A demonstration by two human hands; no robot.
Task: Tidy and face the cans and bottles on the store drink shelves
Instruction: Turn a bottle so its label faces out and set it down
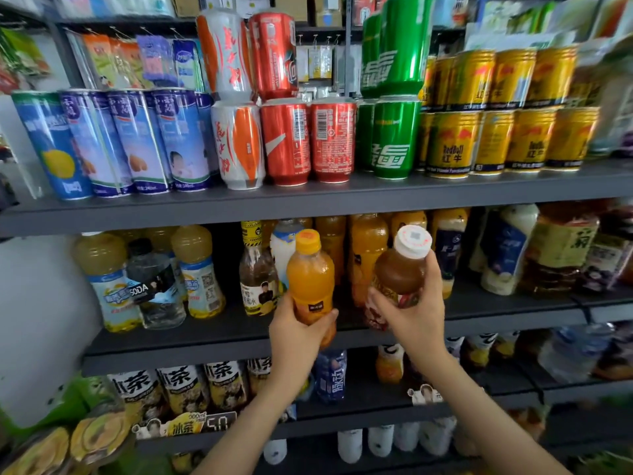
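My left hand [299,332] grips an orange juice bottle [311,277] with a yellow-orange cap, held upright in front of the middle shelf [212,341]. My right hand [416,315] grips a brown tea bottle [399,272] with a white cap, tilted toward me, just right of the orange one. Both bottles are off the shelf board. Behind them stands a row of orange juice bottles [368,248]. The top shelf [308,197] carries blue, orange-white, red, green and gold cans.
Left on the middle shelf stand pale yellow drink bottles [197,272] and a clear soda water bottle [156,286]. Dark tea bottles [561,248] fill the right end. The lower shelf holds iced tea bottles [178,385] and a blue bottle [330,375]. A white wall bounds the left.
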